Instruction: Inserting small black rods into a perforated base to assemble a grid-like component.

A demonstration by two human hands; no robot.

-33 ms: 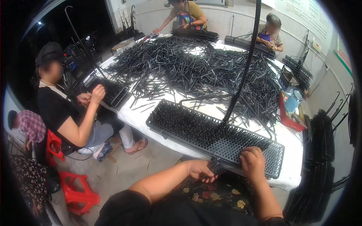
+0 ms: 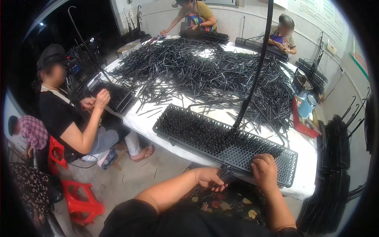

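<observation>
A long black perforated rack [image 2: 227, 152] lies along the near edge of the white-covered table. Thin black sticks [image 2: 189, 126] stand upright and close together in its left and middle holes, while many holes toward the right end show bare. Just below the rack's front edge, my left hand [image 2: 209, 178] is closed around a bundle of thin black sticks [image 2: 226, 173]. Over the right part of the rack, my right hand [image 2: 264, 169] has its fingers pinched together near the holes. Whatever its fingertips hold is hidden.
Loose black sticks [image 2: 189, 71] are heaped across the table. A black pole [image 2: 256, 75] rises from my rack. At right sit a blue cup [image 2: 307, 106] and red tray [image 2: 299, 120]. Co-workers handle other racks, one at left [image 2: 65, 114]. Red stools [image 2: 81, 201] stand on the floor.
</observation>
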